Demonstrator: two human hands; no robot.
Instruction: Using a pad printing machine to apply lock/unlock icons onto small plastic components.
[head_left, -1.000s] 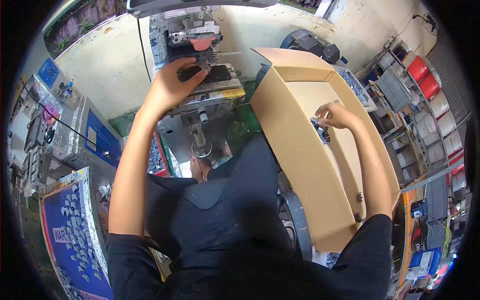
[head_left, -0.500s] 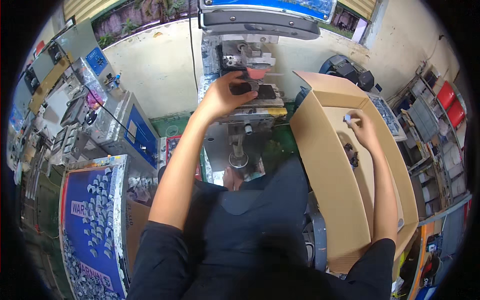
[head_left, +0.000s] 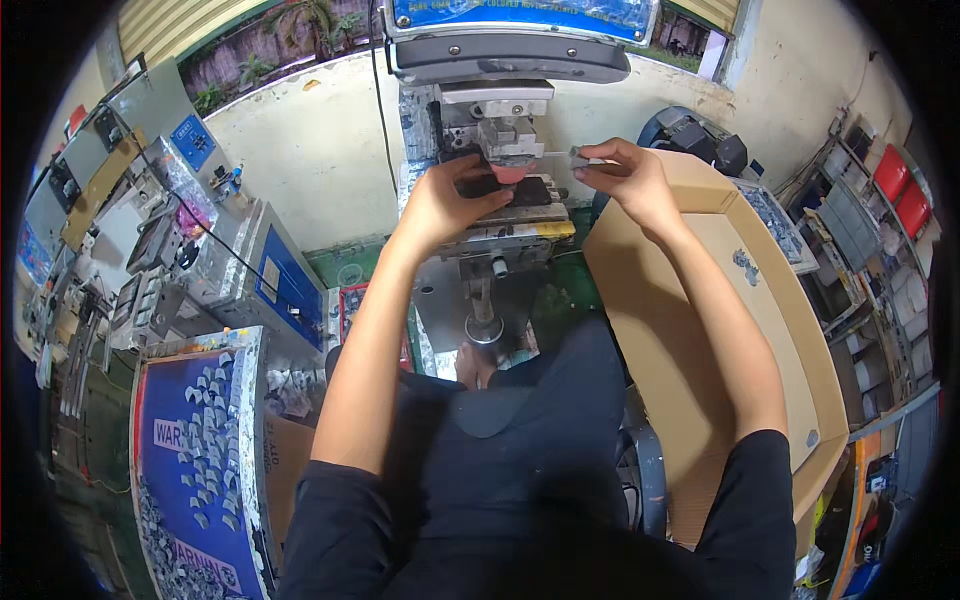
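Observation:
My left hand (head_left: 446,204) reaches to the bench-top pad printing machine (head_left: 510,100), thumb and fingers apart beside its pink pad (head_left: 510,173). The thumb tip is by the dark plate (head_left: 530,192) under the pad; some fingertips are hidden, and I see nothing held. To the right of the pad, my right hand (head_left: 632,183) pinches a small grey curved piece (head_left: 577,157) between thumb and fingers. That hand is raised above the far end of an open cardboard box (head_left: 715,183).
Several grey pieces (head_left: 746,266) lie in the box, another (head_left: 812,438) near its close end. At left, a blue-topped stand (head_left: 172,385) carries many curved grey pieces. A blue-and-grey cabinet (head_left: 285,265) stands behind it. A black cable (head_left: 380,110) hangs left of the machine.
My right hand has risen out of the box with the grey piece and moved left toward the machine. The pink pad has come down nearer the plate. My left hand stays beside it.

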